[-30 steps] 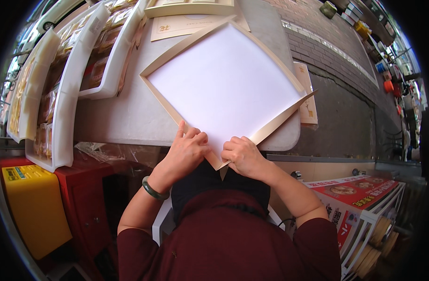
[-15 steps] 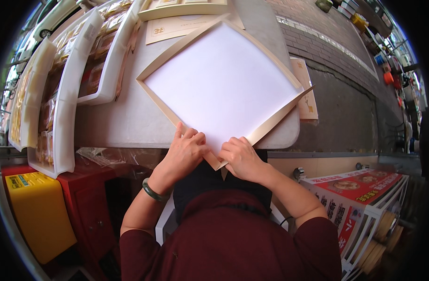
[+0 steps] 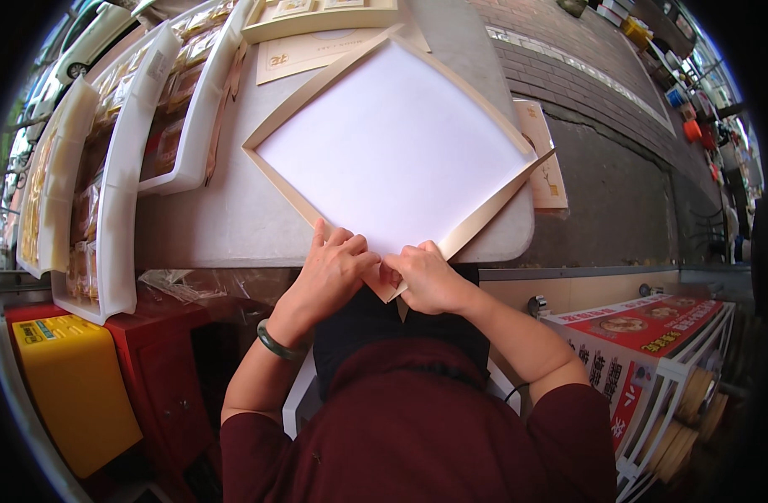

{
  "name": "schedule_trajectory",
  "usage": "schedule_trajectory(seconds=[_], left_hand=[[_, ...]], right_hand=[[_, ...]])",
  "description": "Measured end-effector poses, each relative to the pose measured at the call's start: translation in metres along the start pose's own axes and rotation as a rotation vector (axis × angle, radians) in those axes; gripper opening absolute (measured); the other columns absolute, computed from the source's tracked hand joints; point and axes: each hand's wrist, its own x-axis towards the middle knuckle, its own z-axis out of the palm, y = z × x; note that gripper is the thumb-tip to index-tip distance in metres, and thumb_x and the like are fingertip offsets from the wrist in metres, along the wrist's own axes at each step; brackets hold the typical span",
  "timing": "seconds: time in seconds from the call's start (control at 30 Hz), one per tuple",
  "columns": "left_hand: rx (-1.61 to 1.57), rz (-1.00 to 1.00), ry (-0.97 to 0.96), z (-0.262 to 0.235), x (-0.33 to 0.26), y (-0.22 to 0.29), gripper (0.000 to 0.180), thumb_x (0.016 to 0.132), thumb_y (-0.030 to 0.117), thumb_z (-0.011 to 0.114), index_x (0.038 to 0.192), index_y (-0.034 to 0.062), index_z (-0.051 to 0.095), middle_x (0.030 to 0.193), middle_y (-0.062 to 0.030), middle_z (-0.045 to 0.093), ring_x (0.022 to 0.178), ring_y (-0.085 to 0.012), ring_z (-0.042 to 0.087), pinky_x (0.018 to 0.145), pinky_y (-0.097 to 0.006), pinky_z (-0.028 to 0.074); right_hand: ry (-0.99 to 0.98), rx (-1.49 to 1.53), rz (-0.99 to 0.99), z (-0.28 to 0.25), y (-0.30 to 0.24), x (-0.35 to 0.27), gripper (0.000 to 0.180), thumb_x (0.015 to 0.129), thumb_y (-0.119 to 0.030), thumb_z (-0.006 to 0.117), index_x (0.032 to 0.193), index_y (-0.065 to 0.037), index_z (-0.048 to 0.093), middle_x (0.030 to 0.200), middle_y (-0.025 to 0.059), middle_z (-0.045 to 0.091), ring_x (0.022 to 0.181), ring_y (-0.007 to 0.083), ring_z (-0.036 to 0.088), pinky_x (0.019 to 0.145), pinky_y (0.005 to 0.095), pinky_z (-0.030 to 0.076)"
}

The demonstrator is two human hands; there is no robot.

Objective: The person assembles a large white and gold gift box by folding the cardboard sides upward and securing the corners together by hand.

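Right grip [image 3: 426,278] on box [image 3: 491,207]; lettering [image 3: 278,60] beyond.

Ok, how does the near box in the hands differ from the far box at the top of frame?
Contents: the near box is empty, its floor white; the far box holds what look like small packets.
Pose: the near box points a corner at the person; the far box turns a side.
Contact: the left hand and right hand touch the near box; neither touches the far box.
Shared: cream walls.
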Motion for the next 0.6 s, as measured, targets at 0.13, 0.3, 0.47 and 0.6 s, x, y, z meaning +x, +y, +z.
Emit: schedule_trajectory(seconds=[0.13, 0.3, 0.47, 0.6], left_hand=[[0.000, 0.032, -0.018, 0.002, -0.001, -0.003, 0.006, 0.084, 0.015, 0.068, 0.088, 0.0133, 0.073, 0.090, -0.0019, 0.061, 0.099, -0.0246, 0.060, 0.108, -0.068, 0.033], [-0.113, 0.060, -0.031, 0.004, 0.003, -0.007, 0.008, 0.081, 0.008, 0.065, 0.087, 0.0106, 0.071, 0.088, -0.0034, 0.060, 0.093, -0.0258, 0.058, 0.101, -0.051, 0.043], [-0.251, 0.065, -0.085, 0.008, 0.007, -0.007, 0.012, 0.077, 0.003, 0.064, 0.085, 0.0095, 0.068, 0.086, -0.0035, 0.060, 0.089, -0.0251, 0.057, 0.089, -0.039, 0.045], [-0.262, 0.143, -0.101, 0.009, 0.011, -0.010, 0.017, 0.075, 0.004, 0.065, 0.090, 0.0117, 0.066, 0.085, -0.0019, 0.062, 0.090, -0.0247, 0.058, 0.088, -0.037, 0.043]], right_hand=[[0.029, 0.030, 0.005, 0.001, 0.000, 0.000, 0.021, 0.073, 0.003, 0.062, 0.089, -0.011, 0.062, 0.087, -0.0003, 0.070, 0.090, 0.0228, 0.065, 0.085, 0.0389, 0.040], [0.114, -0.019, -0.057, 0.004, 0.000, 0.000, 0.020, 0.073, 0.000, 0.066, 0.090, -0.010, 0.061, 0.086, 0.0029, 0.068, 0.091, 0.0261, 0.065, 0.083, 0.0404, 0.043], [0.219, 0.091, -0.118, 0.004, 0.001, -0.001, 0.024, 0.070, 0.006, 0.064, 0.089, -0.006, 0.058, 0.089, 0.0111, 0.064, 0.087, 0.0346, 0.064, 0.075, 0.0440, 0.048], [0.232, 0.110, -0.102, 0.001, 0.001, -0.002, 0.031, 0.068, 0.007, 0.066, 0.093, -0.004, 0.052, 0.092, 0.0160, 0.061, 0.085, 0.0390, 0.063, 0.074, 0.0469, 0.049]])
